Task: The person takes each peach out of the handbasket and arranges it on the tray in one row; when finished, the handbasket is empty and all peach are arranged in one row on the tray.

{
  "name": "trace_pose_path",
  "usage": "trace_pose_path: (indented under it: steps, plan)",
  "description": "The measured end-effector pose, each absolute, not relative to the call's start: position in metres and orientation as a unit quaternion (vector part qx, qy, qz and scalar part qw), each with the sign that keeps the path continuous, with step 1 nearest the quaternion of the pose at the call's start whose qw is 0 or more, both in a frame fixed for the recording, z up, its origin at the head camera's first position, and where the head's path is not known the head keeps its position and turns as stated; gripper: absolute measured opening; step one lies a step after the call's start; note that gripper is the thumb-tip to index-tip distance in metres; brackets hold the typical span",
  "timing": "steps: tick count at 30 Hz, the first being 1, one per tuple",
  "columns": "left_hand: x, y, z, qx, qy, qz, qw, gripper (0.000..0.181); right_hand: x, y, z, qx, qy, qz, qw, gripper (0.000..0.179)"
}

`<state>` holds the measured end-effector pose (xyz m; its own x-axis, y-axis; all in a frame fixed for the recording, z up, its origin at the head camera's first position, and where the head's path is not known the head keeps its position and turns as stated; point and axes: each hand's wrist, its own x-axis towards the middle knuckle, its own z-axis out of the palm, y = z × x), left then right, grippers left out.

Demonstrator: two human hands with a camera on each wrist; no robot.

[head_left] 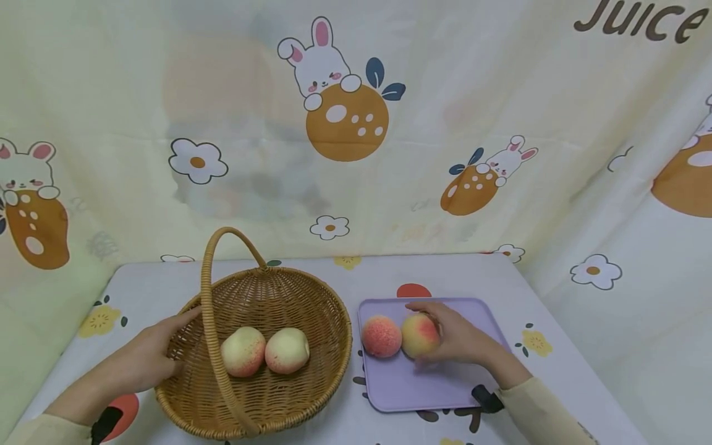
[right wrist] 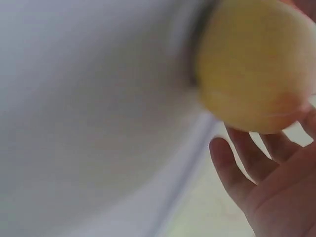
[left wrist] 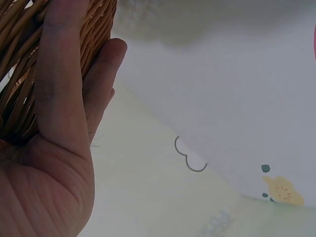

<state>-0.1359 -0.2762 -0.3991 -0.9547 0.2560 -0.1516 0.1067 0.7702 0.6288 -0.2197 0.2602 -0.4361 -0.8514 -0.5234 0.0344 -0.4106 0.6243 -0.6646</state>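
Observation:
At the left side of a wicker basket (head_left: 328, 395), my left hand (head_left: 141, 355) grips the rim. In the left wrist view, a straight digit lies across the basket's weave (left wrist: 96, 34), with other fingers behind it. Two pale, pink-blushed peaches (head_left: 243, 352) (head_left: 287, 351) lie side by side in the basket. On the right, my right hand (head_left: 458, 337) holds a yellow-red peach (head_left: 417, 337) over a purple tray (head_left: 417, 392), fingers at its far side and thumb at its near side. Beside it on the tray rests a redder peach (head_left: 381, 337).
The basket's tall arched handle (head_left: 208, 296) rises between my left hand and the peaches inside. A patterned white cloth (head_left: 311, 426) covers the table. Printed curtains (head_left: 250, 80) stand behind and at both sides.

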Motion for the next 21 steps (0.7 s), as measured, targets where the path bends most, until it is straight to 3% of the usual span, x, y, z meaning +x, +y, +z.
trace_pose_path:
  steps: [8, 21]
  plan:
    - [-0.136, -0.276, -0.398, 0.095, 0.931, 0.329, 0.124, 0.1, -0.22, 0.214, -0.388, -0.307, 0.865, -0.395, 0.044, 0.095]
    - [-0.136, -0.275, -0.397, 0.099, 0.937, 0.315, 0.115, 0.1, -0.207, 0.11, -0.362, -0.412, 0.786, -0.454, 0.084, 0.1]
